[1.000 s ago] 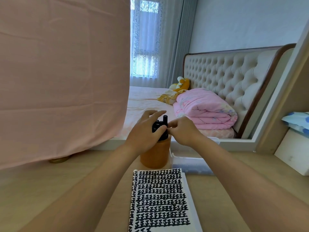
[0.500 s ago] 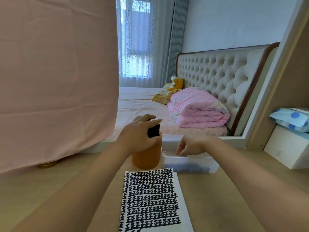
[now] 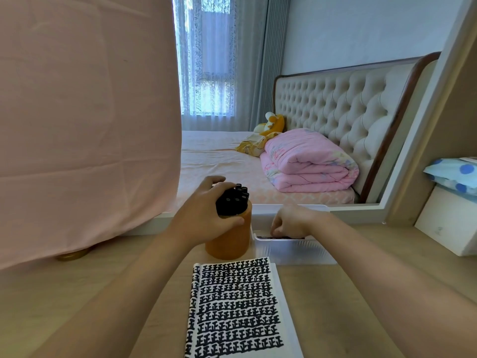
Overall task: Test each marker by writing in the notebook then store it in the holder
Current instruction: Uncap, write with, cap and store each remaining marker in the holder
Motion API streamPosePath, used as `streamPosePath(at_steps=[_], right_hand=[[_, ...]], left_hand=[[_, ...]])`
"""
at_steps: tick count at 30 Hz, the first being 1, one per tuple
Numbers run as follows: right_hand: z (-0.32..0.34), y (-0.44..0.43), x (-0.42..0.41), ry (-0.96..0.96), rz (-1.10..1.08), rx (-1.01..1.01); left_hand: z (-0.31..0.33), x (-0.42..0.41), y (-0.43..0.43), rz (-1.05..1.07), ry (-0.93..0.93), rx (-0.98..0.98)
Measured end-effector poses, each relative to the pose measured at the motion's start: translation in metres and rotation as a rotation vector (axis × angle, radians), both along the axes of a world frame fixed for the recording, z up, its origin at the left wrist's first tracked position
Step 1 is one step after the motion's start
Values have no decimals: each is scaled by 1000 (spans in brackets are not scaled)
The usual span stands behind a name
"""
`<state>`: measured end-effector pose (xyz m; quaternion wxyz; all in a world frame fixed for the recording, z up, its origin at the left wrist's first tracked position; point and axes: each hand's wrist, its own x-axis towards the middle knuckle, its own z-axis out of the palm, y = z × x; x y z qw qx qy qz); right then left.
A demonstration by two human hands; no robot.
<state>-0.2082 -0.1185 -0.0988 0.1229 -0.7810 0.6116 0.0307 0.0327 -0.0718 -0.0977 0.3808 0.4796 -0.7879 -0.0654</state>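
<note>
Markers (image 3: 233,202) in holder (image 3: 229,241), within left hand (image 3: 201,218)

Soft daylight from the window (image 3: 206,73); edges bend, focus slightly soft.

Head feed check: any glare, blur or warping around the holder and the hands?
Head view: backlit by the window, no glare on the desk; holder, markers, notebook, left hand and right hand sharp, softly lit; wide-angle bowing of straight lines toward frame edges.
</note>
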Motion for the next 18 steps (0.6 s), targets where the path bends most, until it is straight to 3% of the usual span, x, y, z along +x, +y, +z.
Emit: streamPosePath(at_steps=[5, 12, 18], right_hand=[[-10, -3, 1, 47, 4, -20], [24, 31, -5, -38, 9, -329], [37, 81, -7, -228, 40, -463]], left_hand=[[-2, -5, 3, -19, 0, 11], [7, -3, 5, 17, -150, 73], [20, -8, 36, 43, -58, -125]])
